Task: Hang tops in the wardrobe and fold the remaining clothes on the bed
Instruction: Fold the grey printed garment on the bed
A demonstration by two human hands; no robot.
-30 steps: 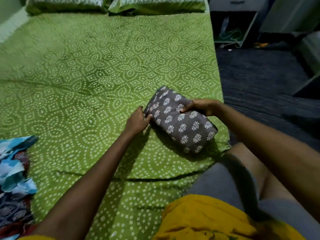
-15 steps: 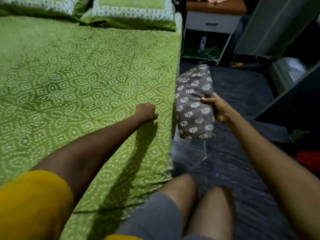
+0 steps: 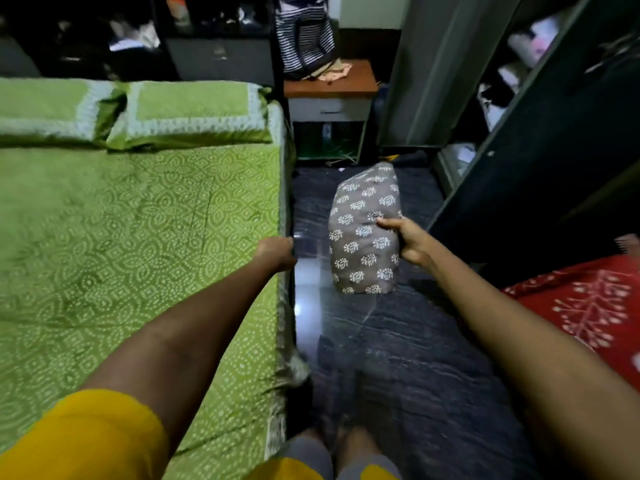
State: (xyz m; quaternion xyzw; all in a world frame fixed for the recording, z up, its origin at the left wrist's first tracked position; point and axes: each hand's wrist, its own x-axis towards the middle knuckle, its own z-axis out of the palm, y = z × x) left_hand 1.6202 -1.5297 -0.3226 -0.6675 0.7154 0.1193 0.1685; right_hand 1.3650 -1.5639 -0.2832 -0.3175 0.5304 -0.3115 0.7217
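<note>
Beside the bed point(image 3: 138, 237), over the dark floor point(image 3: 415, 358), 1 folded garment point(image 3: 363, 233) is held up by the right hand point(image 3: 410, 242), thumb pinched across its front, fingers hidden behind. It's grey-brown with white leaf prints, folded into a chunky upright bundle. 2 green pillows point(image 3: 194, 112) are seen at the headboard. The left hand point(image 3: 275, 252), fingers curled, is rested on the mattress edge, nothing visibly gripped.

This is a home bedroom. A bed point(image 3: 138, 237) with green patterned sheet and pillows point(image 3: 194, 112) sits beside a wooden-topped nightstand point(image 3: 330, 95) and an open wardrobe point(image 3: 540, 140).
</note>
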